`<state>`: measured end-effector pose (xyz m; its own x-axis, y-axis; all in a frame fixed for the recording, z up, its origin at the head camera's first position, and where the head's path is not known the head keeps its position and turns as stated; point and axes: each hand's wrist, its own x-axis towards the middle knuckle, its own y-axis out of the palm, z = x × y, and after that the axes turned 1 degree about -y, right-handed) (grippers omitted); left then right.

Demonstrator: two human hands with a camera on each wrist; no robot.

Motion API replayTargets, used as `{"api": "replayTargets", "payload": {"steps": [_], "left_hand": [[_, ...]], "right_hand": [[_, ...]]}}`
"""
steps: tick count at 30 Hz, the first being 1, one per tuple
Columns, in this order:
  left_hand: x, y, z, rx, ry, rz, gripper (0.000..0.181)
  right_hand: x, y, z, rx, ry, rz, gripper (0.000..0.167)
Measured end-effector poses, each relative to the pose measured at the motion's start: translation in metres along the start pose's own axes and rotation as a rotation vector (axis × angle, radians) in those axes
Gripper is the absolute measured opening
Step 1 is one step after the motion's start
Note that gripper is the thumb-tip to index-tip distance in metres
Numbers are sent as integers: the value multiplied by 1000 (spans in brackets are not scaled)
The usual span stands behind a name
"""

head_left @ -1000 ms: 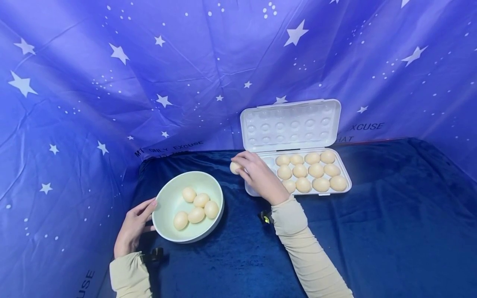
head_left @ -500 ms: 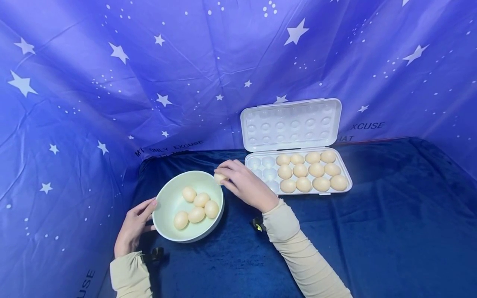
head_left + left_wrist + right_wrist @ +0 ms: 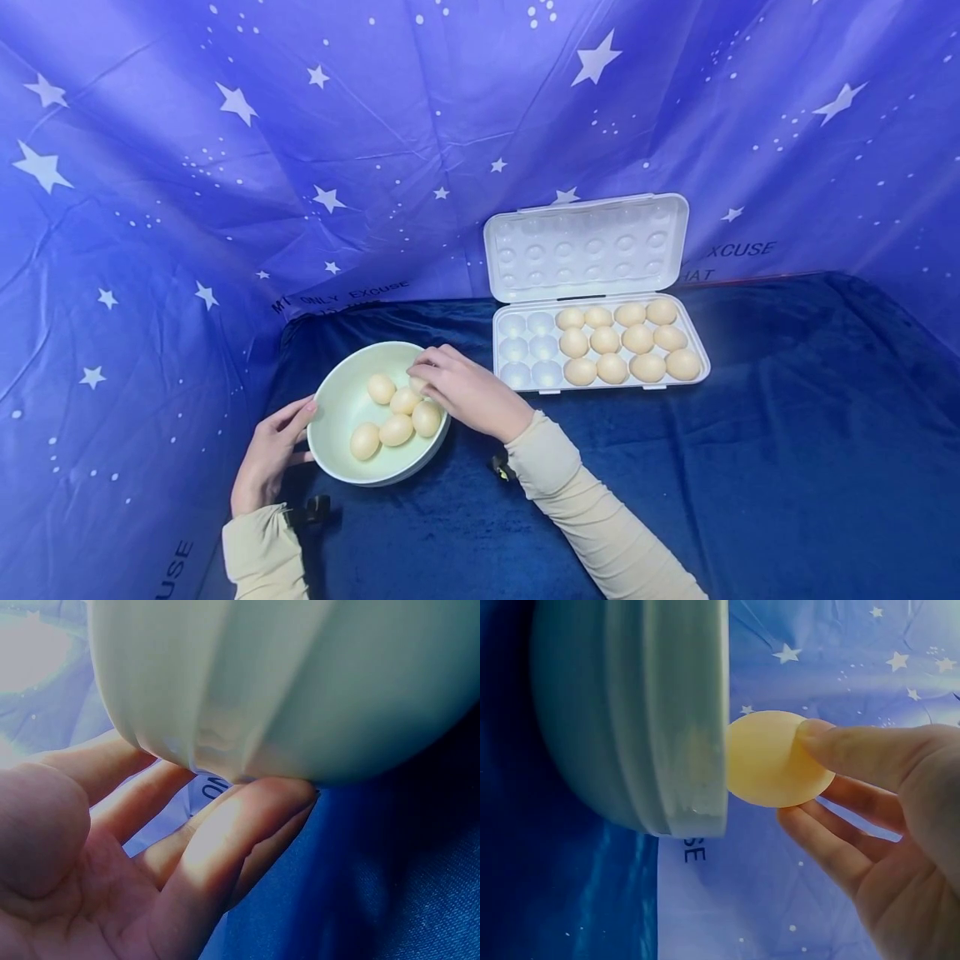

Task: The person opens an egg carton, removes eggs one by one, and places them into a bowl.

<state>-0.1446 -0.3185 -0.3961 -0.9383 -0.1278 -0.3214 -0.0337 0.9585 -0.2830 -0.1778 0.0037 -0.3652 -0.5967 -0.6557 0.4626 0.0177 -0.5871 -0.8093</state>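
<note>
A pale green bowl (image 3: 337, 433) holds several eggs (image 3: 395, 430) and leans a little toward the camera. The left hand (image 3: 264, 457) holds its left side, thumb at the rim; in the left wrist view, the fingers (image 3: 142, 795) support the ribbed outside of the bowl (image 3: 300, 690). Over the bowl's right rim, the right hand (image 3: 476, 392) pinches one egg between thumb and fingers. The right wrist view shows that egg (image 3: 772, 759) in the right hand (image 3: 885, 795), partly behind the bowl's rim (image 3: 724, 712).
An open white egg carton (image 3: 525, 388) stands at the back right, lid (image 3: 585, 250) raised. Eggs fill its right columns and its two left columns have bare cups. Dark blue cloth (image 3: 787, 467) covers the table; a starry curtain (image 3: 405, 108) hangs behind.
The right hand has carried its egg from beside the carton, left and toward the camera, to over the bowl's rim. The left hand and bowl have stayed nearly still.
</note>
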Motion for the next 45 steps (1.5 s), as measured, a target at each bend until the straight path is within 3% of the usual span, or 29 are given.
{"api": "replayTargets", "payload": {"steps": [15,34,41,45], "left_hand": [[0,0,-1,9,0,-3,68],[2,0,0,15,-38,-9,64],[0,0,0,25,-14,-5,66],[0,1,0,25,-1,-8,67]], "right_hand": [[2,13,10,-231,59,104,26],[3,26,11,-355,39,167,26],[2,24,15,-399,18,163,20],[1,23,15,-373,15,156,17]]}}
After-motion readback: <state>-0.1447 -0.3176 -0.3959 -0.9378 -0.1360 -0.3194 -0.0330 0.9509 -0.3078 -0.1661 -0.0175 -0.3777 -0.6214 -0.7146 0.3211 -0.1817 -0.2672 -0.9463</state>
